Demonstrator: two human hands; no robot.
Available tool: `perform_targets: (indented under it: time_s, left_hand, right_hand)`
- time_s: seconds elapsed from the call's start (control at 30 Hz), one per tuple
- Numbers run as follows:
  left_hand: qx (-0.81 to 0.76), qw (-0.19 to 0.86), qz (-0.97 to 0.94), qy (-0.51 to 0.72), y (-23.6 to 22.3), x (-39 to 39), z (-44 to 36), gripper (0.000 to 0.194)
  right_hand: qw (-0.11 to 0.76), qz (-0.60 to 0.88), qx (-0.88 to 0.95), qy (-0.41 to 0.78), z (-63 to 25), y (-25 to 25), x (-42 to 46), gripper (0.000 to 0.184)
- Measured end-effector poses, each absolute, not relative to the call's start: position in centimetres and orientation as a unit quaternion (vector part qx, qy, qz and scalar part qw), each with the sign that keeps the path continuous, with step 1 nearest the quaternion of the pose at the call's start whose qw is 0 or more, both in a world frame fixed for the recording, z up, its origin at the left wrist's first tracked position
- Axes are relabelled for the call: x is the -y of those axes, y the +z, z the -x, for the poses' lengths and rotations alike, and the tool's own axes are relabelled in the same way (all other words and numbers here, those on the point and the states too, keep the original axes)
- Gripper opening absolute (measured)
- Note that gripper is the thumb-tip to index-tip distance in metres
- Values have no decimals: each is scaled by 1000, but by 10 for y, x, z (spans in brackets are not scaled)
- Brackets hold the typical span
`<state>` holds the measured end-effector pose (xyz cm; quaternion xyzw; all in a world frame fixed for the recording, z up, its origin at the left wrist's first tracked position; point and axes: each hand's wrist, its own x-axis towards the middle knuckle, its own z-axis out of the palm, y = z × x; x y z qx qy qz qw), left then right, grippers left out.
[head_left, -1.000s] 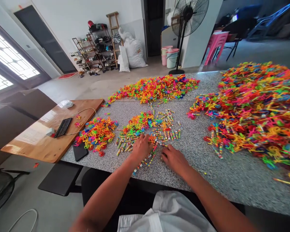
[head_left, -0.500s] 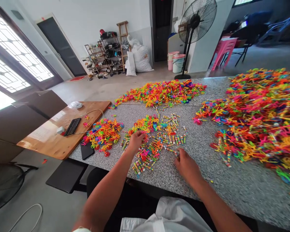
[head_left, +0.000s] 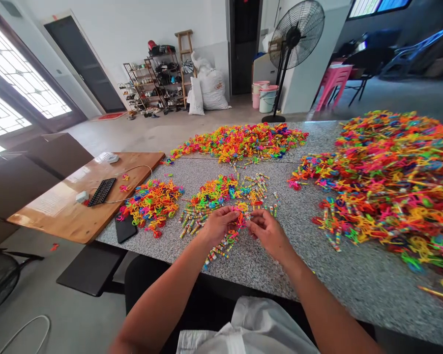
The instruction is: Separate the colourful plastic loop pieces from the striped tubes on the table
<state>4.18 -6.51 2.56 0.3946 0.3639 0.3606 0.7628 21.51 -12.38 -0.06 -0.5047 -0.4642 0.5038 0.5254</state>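
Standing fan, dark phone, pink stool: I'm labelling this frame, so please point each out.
Standing fan (head_left: 296, 33), head view, on its round grille.
Dark phone (head_left: 125, 228), head view, on its flat face.
Pink stool (head_left: 332, 81), head view, on its leg.

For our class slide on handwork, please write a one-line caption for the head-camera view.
Left hand and right hand meet over small colourful plastic pieces on a speckled granite table, heaps around.

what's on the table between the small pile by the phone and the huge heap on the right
In the head view, between the small pile and the huge heap lie a middle pile and scattered striped tubes.
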Motion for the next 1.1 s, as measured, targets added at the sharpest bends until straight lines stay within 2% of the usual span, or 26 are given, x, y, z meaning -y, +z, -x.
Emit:
perform_targets:
  time_s: [0.07,0.33,0.57,0.8,0.9,1.03,1.1]
  left_hand:
    - [-356,763,-403,358,28,67,-42,38]
    - [-327,794,-377,347,37,72,-46,37]
    - [-324,797,-398,318,41,74,-47,38]
    - [-356,753,-459,311,41,79,-49,41]
    - [-400,686,-524,307,38,79,-51,36]
    - [-489,475,-654,328,35,81,-60,31]
    - [-503,405,-687,333,32,83,-69,30]
  right_hand:
    - [526,500,451,519,-217,-1,124,36]
    - [590,430,358,582,-220,2,131,35]
    - [578,432,332,608,-221,14,132,37]
    - [553,460,402,567,-229,15,135,37]
    - [527,497,453,520,-231,14,137,38]
    - [502,560,492,439,-228,12,140,38]
    - [500,585,495,404,-229,8,141,38]
